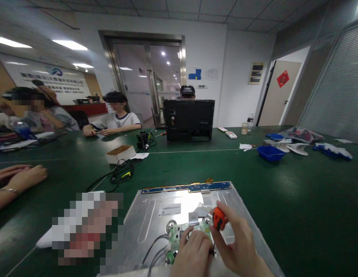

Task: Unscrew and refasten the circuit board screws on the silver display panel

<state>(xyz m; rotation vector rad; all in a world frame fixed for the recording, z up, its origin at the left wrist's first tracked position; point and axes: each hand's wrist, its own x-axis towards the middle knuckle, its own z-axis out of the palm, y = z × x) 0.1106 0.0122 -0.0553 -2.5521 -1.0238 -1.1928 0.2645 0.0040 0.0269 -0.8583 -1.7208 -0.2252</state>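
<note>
The green tabletop [306, 192] spreads across the view; on its near side lies a large silvery metal panel [150, 219], flat beneath both hands; at the far side a black monitor-like unit [189, 119] stands upright, a person seated behind it; other people sit to the left. The right hand [239, 234] is over the panel's right part, thumb and fingertips pinched around an orange-and-black handle [219, 218]; the left hand [193, 250] is just beside it, fingers bent over the green circuit board [174, 238], though whether it grips anything cannot be told. A narrow blue board [186, 187] runs along the panel's far edge, beyond both hands; the green circuit board lies on the panel, partly hidden under the left hand, with dark cables [156, 246] at its left side; the orange-and-black handle sits above the board's right side, between the right hand's thumb and fingers.
</note>
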